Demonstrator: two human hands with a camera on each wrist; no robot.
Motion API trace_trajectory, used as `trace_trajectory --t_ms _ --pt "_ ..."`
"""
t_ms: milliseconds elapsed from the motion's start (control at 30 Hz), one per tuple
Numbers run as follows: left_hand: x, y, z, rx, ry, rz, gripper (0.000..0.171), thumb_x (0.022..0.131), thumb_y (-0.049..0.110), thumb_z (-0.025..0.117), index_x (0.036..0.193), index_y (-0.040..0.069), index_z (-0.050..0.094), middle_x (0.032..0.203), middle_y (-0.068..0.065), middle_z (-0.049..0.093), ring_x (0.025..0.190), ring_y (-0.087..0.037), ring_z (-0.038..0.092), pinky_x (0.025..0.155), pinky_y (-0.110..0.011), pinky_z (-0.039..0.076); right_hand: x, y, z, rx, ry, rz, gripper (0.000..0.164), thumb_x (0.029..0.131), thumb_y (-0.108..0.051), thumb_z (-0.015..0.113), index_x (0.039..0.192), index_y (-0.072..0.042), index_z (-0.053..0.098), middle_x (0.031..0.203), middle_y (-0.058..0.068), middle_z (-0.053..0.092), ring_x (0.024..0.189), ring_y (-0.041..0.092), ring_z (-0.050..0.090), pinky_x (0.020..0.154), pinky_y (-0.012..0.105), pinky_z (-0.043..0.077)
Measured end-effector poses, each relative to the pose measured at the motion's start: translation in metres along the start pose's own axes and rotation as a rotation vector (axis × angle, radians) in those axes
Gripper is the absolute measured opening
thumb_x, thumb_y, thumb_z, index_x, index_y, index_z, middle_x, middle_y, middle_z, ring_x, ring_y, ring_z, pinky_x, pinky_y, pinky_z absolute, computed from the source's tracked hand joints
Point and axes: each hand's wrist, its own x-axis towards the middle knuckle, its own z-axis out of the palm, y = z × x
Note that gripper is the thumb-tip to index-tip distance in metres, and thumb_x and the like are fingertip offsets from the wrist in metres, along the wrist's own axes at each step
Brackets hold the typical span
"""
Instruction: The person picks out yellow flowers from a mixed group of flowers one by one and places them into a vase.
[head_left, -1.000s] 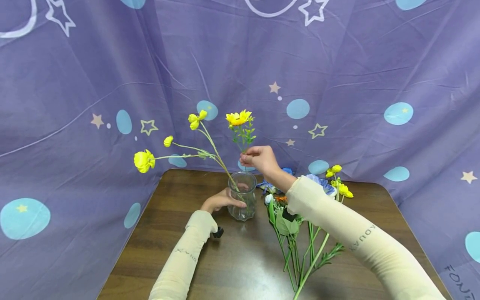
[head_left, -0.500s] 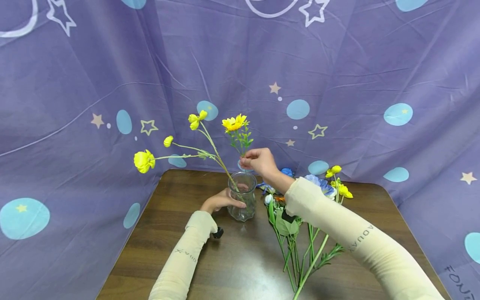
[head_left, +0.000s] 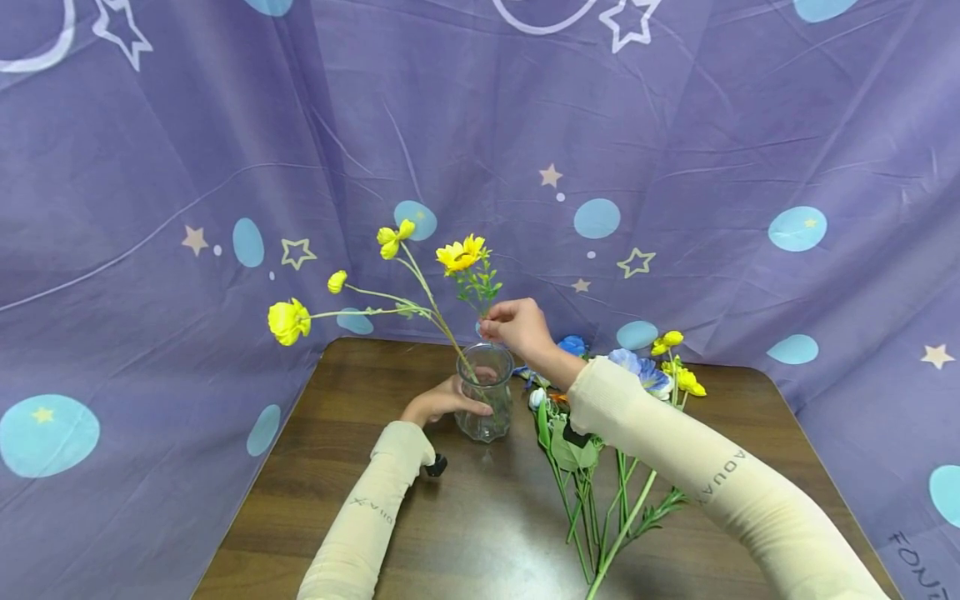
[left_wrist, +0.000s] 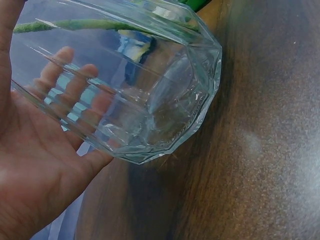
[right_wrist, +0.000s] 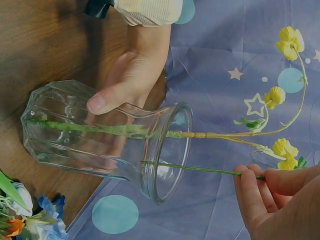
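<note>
My left hand [head_left: 444, 400] grips a clear glass vase [right_wrist: 65, 107] around its side, fingers behind and thumb in front; the vase stands on the table. A branched stem with yellow blooms [head_left: 288, 323] leans left out of it. Over the mouth, my right hand [head_left: 519, 325] pinches the thin green stem [right_wrist: 210, 170] of a yellow sunflower-like flower [head_left: 461, 254] with small green leaves. In the right wrist view, that stem's lower end is just inside the vase's rim [right_wrist: 185, 150]. Through the glass, the left fingers [left_wrist: 82, 95] show curled round the far side.
Right of the vase, several flowers lie on the brown table [head_left: 360, 392]: blue blooms [head_left: 641, 371], yellow blooms [head_left: 686, 379], a white bud [head_left: 537, 399] and green stems [head_left: 585, 508]. A purple patterned curtain [head_left: 480, 125] hangs behind.
My right hand has lowered slightly, and the sunflower-like flower has moved down and left, tilting more to the left. The left hand and the vase have stayed in place.
</note>
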Motion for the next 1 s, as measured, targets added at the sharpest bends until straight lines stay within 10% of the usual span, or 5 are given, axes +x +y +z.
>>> trace_trajectory --t_ms 567,1000 --pt "0.000 0.000 -0.001 0.003 -0.016 -0.001 0.073 0.083 0.004 0.080 0.148 0.008 0.047 0.154 -0.018 0.049 0.141 -0.032 0.047 0.119 -0.048 0.040 0.000 0.011 0.001 -0.109 -0.014 0.005 0.013 0.095 -0.003 0.070 0.100 0.008 0.075 0.098 0.022 0.077 0.077 0.018 0.075 0.083 0.038 0.064" --pt "-0.002 0.001 0.000 0.011 -0.004 -0.033 0.074 0.085 0.005 0.079 0.150 0.009 0.045 0.155 -0.016 0.047 0.139 -0.032 0.048 0.117 -0.047 0.041 0.000 0.017 0.005 -0.094 -0.031 0.023 0.014 0.094 -0.001 0.069 0.102 0.010 0.074 0.101 0.023 0.077 0.097 0.038 0.075 0.077 0.031 0.064"
